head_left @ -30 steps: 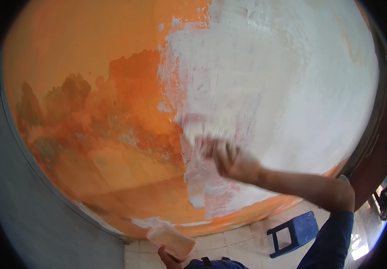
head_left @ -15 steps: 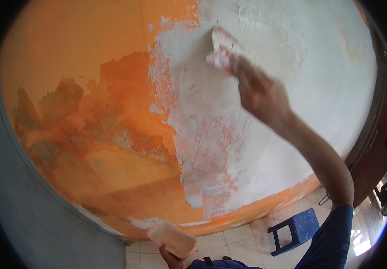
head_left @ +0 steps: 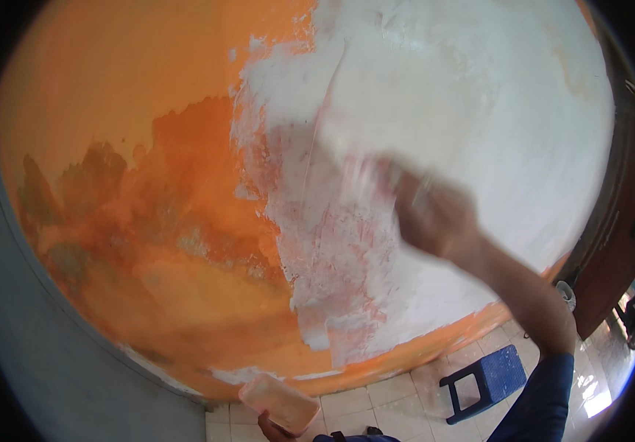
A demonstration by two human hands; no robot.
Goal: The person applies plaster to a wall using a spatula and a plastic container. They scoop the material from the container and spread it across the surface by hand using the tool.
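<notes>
The grip of the right hand is closed on a blurry flat white spreader against the orange wall's white patch, mid-wipe I think, while the left hand holds a pale tub low down.

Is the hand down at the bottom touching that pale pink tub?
Touching. The head view shows the left hand gripping the pale pink tub from beneath, fingers against its underside at the lower edge of the picture.
</notes>
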